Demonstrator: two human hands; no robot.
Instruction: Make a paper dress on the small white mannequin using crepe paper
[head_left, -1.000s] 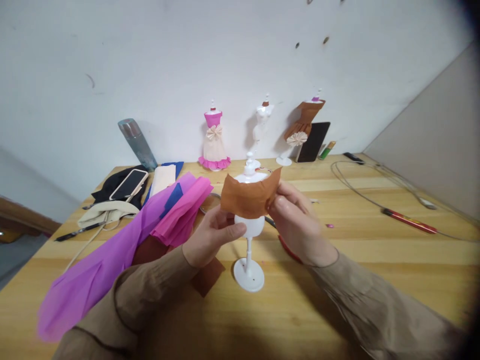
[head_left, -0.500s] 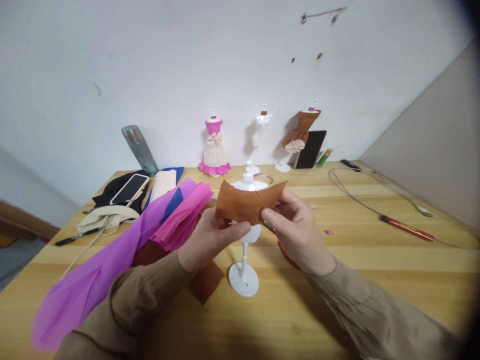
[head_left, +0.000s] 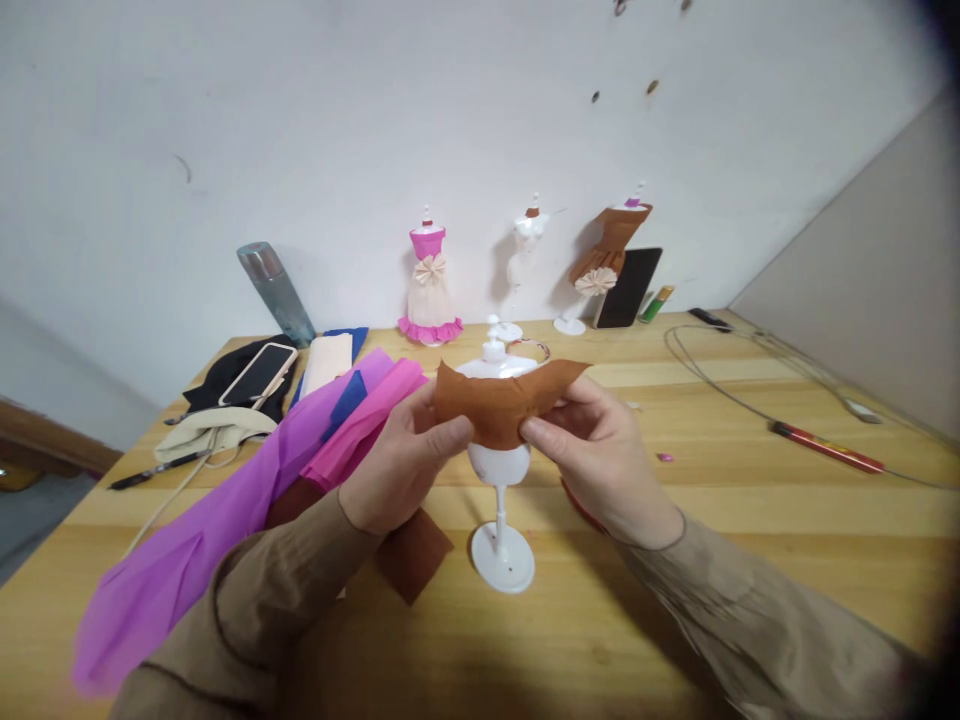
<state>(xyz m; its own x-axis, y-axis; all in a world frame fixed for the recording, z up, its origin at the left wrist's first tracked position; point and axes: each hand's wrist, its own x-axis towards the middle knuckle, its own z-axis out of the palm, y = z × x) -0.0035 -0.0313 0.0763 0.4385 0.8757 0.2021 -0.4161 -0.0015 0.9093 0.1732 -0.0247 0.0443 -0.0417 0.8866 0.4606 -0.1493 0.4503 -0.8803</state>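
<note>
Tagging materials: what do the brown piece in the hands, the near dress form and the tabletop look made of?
Brown piece: matte, perhaps crepe paper or thin fabric; it bends and creases like a sheet.
Near dress form: likely rigid plastic; smooth, white, moulded-looking.
Tabletop: wood or wood-look laminate, low sheen; long grain bands show.

The long sleeves (head_left: 750,612) are muted brown and creased, the left one crossed by dark seam-like lines (head_left: 223,632)

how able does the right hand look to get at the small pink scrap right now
Probably yes: the small pink scrap lies to the right of the right hand with nothing visible between them, though that hand is pinching the orange-brown piece.
</note>
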